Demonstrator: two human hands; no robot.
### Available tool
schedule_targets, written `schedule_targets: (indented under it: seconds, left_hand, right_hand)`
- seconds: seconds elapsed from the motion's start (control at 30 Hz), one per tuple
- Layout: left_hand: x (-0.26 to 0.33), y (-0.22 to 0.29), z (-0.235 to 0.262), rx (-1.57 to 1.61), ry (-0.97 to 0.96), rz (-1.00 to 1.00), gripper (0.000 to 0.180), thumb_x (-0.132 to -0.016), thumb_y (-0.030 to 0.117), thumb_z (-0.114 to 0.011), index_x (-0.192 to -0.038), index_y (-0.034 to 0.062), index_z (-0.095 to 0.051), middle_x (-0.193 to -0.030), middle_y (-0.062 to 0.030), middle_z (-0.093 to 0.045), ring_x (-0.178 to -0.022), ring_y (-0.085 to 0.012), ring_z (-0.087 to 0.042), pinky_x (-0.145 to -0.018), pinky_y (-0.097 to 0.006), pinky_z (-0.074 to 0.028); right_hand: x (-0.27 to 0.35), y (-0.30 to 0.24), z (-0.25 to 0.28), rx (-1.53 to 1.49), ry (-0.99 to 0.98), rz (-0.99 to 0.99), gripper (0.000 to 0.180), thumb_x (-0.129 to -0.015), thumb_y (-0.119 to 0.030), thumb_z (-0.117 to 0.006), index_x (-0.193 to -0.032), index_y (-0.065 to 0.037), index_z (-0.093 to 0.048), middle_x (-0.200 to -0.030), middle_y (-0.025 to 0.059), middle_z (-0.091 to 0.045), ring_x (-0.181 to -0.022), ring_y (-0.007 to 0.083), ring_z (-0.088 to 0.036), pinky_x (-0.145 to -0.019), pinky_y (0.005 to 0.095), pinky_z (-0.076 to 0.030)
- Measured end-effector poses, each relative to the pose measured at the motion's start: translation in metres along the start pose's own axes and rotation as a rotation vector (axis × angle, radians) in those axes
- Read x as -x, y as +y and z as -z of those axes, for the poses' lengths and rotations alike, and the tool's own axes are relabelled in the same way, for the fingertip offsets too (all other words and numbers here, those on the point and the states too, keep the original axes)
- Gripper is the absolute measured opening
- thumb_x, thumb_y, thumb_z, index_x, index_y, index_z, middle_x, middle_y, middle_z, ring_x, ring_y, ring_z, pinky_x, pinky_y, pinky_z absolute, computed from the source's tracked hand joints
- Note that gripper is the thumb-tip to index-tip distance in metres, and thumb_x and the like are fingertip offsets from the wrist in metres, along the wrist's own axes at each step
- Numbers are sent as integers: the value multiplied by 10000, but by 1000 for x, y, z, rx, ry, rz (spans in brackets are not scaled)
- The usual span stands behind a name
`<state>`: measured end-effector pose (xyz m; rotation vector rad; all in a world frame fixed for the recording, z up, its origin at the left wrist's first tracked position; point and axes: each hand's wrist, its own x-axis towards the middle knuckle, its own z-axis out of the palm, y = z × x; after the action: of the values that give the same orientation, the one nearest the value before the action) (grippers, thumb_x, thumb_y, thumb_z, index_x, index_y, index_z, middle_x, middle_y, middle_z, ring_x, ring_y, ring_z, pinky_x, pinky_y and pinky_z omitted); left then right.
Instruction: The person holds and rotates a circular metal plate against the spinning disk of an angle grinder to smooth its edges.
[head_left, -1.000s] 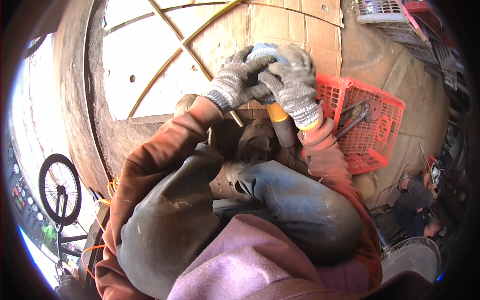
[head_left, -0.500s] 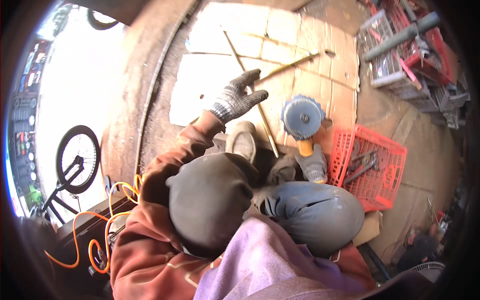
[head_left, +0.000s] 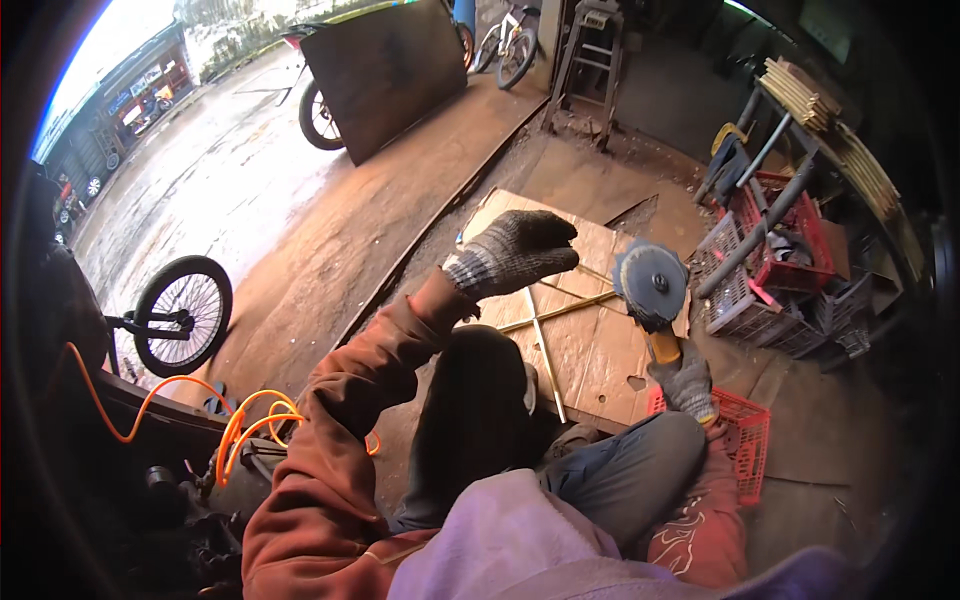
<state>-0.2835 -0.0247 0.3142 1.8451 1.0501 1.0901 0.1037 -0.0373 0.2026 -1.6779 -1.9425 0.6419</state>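
My right hand (head_left: 684, 383), in a grey knit glove, is closed round the yellow body of an angle grinder (head_left: 663, 347). A round blue-grey toothed disc (head_left: 650, 283) sits at the grinder's far end, held up above the cardboard. My left hand (head_left: 515, 252), gloved too, is raised over the cardboard sheet (head_left: 610, 372) with fingers and thumb apart and nothing in it. Below it, thin brass-coloured rods lie crossed on the sheet; one long rod (head_left: 545, 355) runs toward my feet.
A red plastic crate (head_left: 748, 440) stands beside my right knee. Stacked crates (head_left: 765, 290) and grey pipes are at the right. An orange hose (head_left: 240, 425) coils at my left, near a bicycle wheel (head_left: 183, 315). A dark panel (head_left: 385, 75) stands at the back.
My view has tilted up, showing more of the yard and shop. My right hand has lifted the angle grinder. My left hand has risen from the rods, its fingers closer together.
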Motion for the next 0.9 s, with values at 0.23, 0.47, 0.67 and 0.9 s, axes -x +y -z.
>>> schedule_targets:
  seconds: [0.23,0.47,0.67,0.9]
  left_hand:
    - [-18,26,-39,391,37,427,523,-926,423,-695,-1243,11,-640,-1199,-99,-648,-1021,-219,-632,-781,-358,-578]
    - [17,-37,-100,1026,400,-23,500,-991,381,-603,-1362,50,-556,-1247,-79,-643,-1167,-194,-620,-898,-371,-550]
    - [97,-122,-141,610,545,81,445,-945,120,-624,-1360,-16,-542,-1258,-100,-642,-1141,-199,-621,-966,-321,-509]
    - [138,-152,-193,333,746,484,649,-733,201,-852,-1276,-4,-562,-1100,-158,-693,-973,-217,-673,-876,-344,-538]
  right_hand:
    - [-5,-113,60,119,141,274,537,-688,-292,-845,-1145,-97,-640,-1024,133,-708,-897,283,-686,-810,397,-544]
    - [42,-128,-35,-384,97,178,473,-743,-259,-854,-1110,-34,-658,-944,88,-717,-823,170,-672,-781,324,-540]
    - [96,-123,-115,-375,-1,20,548,-715,-395,-859,-1096,-46,-677,-947,129,-734,-866,274,-712,-795,384,-548]
    - [170,-108,-175,-183,73,-116,548,-751,-371,-799,-1152,-36,-636,-1019,225,-684,-946,418,-666,-836,477,-531]
